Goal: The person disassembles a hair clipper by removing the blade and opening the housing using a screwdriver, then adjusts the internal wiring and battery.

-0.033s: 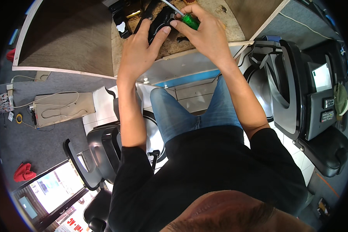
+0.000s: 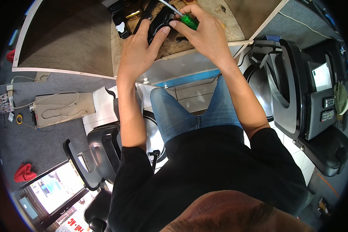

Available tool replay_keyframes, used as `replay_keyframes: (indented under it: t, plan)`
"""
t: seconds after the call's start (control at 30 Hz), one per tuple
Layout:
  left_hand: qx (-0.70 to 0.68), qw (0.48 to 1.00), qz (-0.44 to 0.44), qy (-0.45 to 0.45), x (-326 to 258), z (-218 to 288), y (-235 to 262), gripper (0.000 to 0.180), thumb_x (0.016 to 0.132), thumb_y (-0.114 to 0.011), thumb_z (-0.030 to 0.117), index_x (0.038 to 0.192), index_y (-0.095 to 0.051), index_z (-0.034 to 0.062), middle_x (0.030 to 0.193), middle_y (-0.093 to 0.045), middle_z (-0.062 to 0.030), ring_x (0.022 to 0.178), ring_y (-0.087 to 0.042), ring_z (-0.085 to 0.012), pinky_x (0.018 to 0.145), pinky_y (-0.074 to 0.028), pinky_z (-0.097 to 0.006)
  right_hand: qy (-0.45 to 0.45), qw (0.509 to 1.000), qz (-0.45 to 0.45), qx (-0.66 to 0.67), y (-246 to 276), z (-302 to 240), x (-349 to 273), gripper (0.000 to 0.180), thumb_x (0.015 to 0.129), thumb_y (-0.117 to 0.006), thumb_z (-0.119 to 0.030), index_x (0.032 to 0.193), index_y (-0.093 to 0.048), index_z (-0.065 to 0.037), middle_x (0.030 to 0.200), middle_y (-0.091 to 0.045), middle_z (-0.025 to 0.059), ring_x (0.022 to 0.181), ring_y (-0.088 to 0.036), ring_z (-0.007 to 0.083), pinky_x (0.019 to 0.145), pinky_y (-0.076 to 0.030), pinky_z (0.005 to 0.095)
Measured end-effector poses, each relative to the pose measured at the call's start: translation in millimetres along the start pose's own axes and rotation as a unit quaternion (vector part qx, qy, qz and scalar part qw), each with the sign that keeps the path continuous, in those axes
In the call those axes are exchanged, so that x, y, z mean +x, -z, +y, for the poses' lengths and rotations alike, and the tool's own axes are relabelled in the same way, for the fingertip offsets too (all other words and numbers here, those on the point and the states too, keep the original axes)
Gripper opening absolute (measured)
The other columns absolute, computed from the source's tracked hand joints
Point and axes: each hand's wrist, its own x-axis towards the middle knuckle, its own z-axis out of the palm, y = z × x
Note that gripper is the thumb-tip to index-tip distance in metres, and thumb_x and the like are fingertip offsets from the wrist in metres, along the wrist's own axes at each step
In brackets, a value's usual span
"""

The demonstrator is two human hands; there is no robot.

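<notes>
The worktop [image 2: 232,31] is walled in by a wooden panel on the left [image 2: 65,36] and another on the right [image 2: 255,15], and its front edge [image 2: 181,53] is crossed by both forearms. On the left, room is squeezed by dark pieces [image 2: 122,28]; on the right, a bare strip is left between hand and panel. Over the worktop's near half, a black part [image 2: 161,24] is steadied in the left hand's [image 2: 145,44] grasp, its long axis slanted from near left to far right. A green-handled screwdriver [image 2: 189,21] is gripped by the right hand [image 2: 203,29]: handle toward near right, shaft aimed far left, tip cut off by the view.
</notes>
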Motion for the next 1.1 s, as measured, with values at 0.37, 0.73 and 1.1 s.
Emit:
replay_keyframes:
  t: [0.37,0.73,1.1]
  plan:
    - [-0.016,0.999,-0.006,0.039,0.8,-2.1,-1.9,0.053,0.104,-0.061,0.051,0.116,-0.061,0.0,0.074,-0.071,-0.0212,0.07,-0.071,-0.0371,0.068,-0.053,-0.046,0.008,0.999,-0.024,-0.024,0.4,1.6,-2.0,0.024,0.091,-0.074,-0.029,0.099,-0.071,-0.006,0.083,-0.07,0.0125,0.08,-0.071,0.0358,0.071,-0.053,0.0463]
    - [-0.382,0.915,-0.041,0.122,1.9,-30.9,11.6,0.041,0.11,-0.051,0.046,0.117,-0.058,0.0068,0.067,-0.056,-0.0025,0.046,-0.048,-0.009,0.044,-0.039,-0.025,-0.023,0.999,0.016,0.027,-1.9,6.6,-0.3,0.021,0.09,-0.074,-0.024,0.096,-0.072,-0.005,0.069,-0.07,0.0118,0.061,-0.069,0.0279,0.062,-0.053,0.04]
    - [-0.41,0.906,-0.077,0.067,-4.1,-35.0,13.9,0.038,0.111,-0.051,0.044,0.123,-0.057,0.0085,0.069,-0.057,-0.0035,0.046,-0.047,-0.0084,0.044,-0.038,-0.024,-0.122,0.966,-0.02,0.226,16.5,-4.9,19.5,0.025,0.099,-0.077,-0.028,0.092,-0.069,-0.005,0.066,-0.051,-0.0022,0.064,-0.045,0.007,0.058,-0.037,0.0265]
